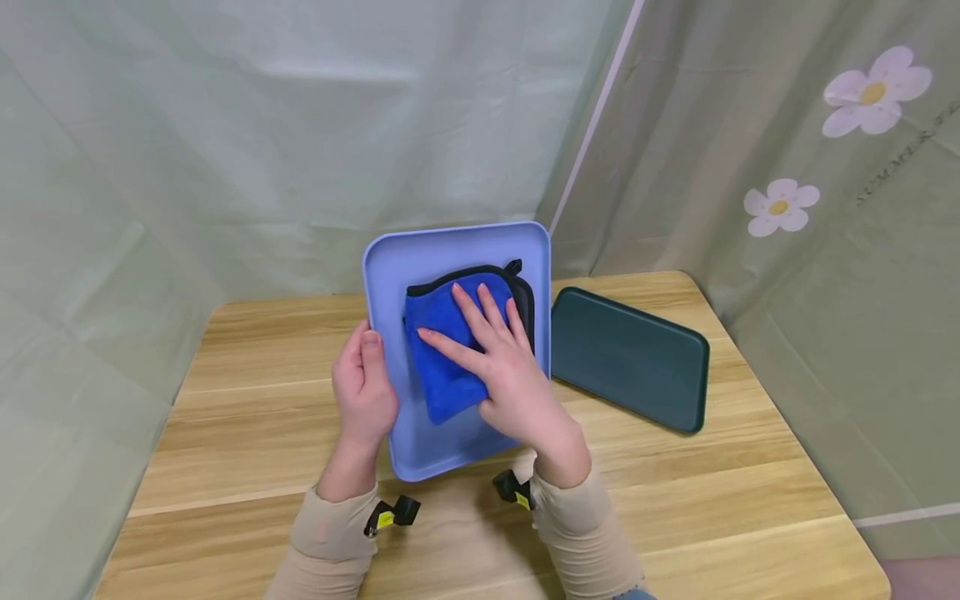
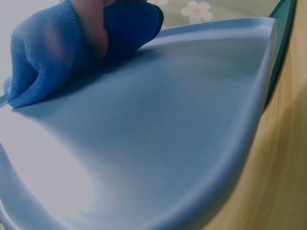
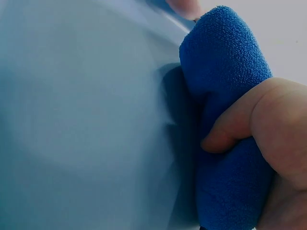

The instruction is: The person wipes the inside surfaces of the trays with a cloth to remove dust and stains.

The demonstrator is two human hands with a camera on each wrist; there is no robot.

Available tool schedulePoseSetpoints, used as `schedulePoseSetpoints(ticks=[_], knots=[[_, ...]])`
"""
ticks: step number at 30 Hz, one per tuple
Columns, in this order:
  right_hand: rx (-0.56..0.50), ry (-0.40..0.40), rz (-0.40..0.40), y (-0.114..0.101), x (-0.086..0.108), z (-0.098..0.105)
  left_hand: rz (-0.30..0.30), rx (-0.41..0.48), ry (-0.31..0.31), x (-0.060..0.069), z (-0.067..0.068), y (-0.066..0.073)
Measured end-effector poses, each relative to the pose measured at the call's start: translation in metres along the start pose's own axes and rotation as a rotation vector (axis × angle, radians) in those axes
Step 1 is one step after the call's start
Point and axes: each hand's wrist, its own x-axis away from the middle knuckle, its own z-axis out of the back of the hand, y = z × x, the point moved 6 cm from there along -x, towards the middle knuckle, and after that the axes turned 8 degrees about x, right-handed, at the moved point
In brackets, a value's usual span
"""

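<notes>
In the head view, a light blue rectangular tray (image 1: pixel 465 454) is held tilted up above the table. My left hand (image 1: pixel 365 392) grips its left edge, the thumb lying along the rim. A folded blue cloth (image 1: pixel 442 367) with black edging lies against the tray's inner face. My right hand (image 1: pixel 513 379) presses on this cloth with fingers spread and straight. The right wrist view shows the right thumb (image 3: pixel 230 129) pushed into the cloth's fuzzy surface. Through the left wrist camera, part of the tray's bare inner face (image 2: pixel 158 129) shows beside the bunched cloth.
On the wooden table (image 1: pixel 247 417), a dark green tray (image 1: pixel 633 358) lies to the right of the blue one. Pale curtains (image 1: pixel 337 125) hang behind and at both sides, with white flowers (image 1: pixel 782 207) printed on the right one.
</notes>
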Motion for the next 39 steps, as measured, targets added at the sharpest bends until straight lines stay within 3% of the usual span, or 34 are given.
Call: schedulePoseSetpoints(ticks=[8,21,28,39], knots=[[-0.009,0.011,-0.027,0.011,0.003,0.006,0.007,0.040,0.007,-0.001,0.000,0.001],[-0.010,0.021,-0.063,0.021,0.006,0.011,0.026,0.011,0.038,-0.004,0.001,0.003],[-0.004,0.004,-0.066,0.018,0.005,0.008,0.053,0.027,0.038,-0.004,0.003,0.002],[-0.001,-0.013,-0.040,0.006,0.001,0.002,0.048,0.014,0.046,-0.004,0.005,0.001]])
